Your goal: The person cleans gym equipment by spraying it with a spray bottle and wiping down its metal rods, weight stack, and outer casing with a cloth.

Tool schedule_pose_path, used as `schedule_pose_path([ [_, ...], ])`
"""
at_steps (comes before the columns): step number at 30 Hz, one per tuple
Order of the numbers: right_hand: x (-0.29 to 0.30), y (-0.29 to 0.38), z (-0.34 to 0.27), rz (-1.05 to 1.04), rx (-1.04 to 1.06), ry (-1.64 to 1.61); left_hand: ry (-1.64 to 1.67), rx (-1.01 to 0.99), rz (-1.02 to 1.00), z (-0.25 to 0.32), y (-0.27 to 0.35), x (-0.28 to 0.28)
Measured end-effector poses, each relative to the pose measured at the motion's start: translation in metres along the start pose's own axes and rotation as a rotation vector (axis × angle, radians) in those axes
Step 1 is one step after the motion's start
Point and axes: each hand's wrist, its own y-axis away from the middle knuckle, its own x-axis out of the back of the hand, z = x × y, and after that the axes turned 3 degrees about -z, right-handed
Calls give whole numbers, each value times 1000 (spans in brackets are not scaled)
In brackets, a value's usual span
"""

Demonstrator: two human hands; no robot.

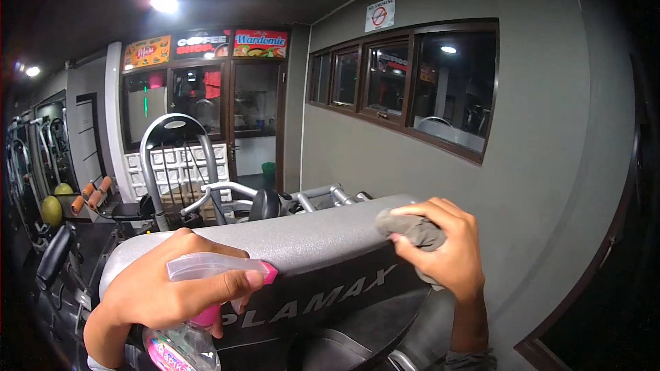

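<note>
My left hand (172,281) grips a clear plastic spray bottle (198,342) with a pink collar and a pink nozzle. The nozzle points right, just above the front edge of a gym machine's silver top cover (289,237). In my right hand (446,247) is a bunched grey cloth (412,229), held at the right end of that cover. Fine droplets or speckles show on the silver surface between the hands. Below it, the machine's black front panel (330,299) bears large grey lettering. The lower part of the bottle is cut off by the picture's edge.
A grey wall (392,165) with a brown-framed window (448,93) stands close on the right. Behind the cover are a silver tubular-framed gym machine (178,165) and a glazed door (255,113). Orange foam rollers (90,196) and a black pad (55,257) lie to the left.
</note>
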Motion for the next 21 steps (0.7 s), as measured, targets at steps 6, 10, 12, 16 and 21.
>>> schedule_pose_path([
  [6, -25, 17, 9, 217, -39, 50, -118, -14, 9, 0, -2, -4],
  [10, -46, 10, -19, 273, 180, 42, -122, -44, 45, -3, 8, -3],
  [12, -52, 14, -18, 285, 208, 41, -92, -24, 49, -2, 9, -4],
  [16, -55, 31, -5, 283, 310, 61, -184, -69, 81, -5, 11, -7],
  [21, -43, 52, 27, 244, 302, 168, -131, -37, 108, -2, 14, -11],
])
